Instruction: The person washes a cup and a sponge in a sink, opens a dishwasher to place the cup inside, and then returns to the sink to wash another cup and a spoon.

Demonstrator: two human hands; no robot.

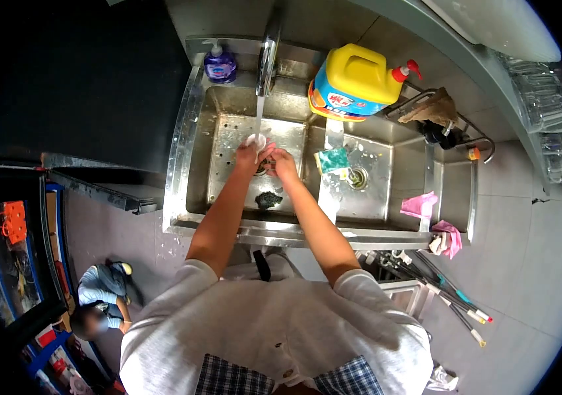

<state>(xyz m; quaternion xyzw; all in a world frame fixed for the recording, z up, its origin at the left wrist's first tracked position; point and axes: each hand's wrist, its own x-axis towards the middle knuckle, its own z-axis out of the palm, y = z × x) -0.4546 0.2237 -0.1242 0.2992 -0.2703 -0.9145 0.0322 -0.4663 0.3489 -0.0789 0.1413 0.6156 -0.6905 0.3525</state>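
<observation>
Over the left basin of the steel sink [183, 148], a running faucet [269, 56] pours water onto a small white round piece, like a small cup or dish [256, 139]. My left hand [247, 155] is closed on it under the stream. Close beside, my right hand [283, 163] has its fingers apart and reaching toward the left one; it appears to hold nothing. Below both hands, a dark green scouring pad [268, 200] lies on the basin floor. On the divider to the right rests a green and yellow sponge [332, 160].
Behind the sink stand a purple soap bottle [220, 64] and a large yellow detergent jug [357, 82]. Pink cloths [419, 205] hang at the right. Glasses [548, 105] line a shelf. Mop poles [452, 296] lie on the floor; another person [103, 293] crouches at left.
</observation>
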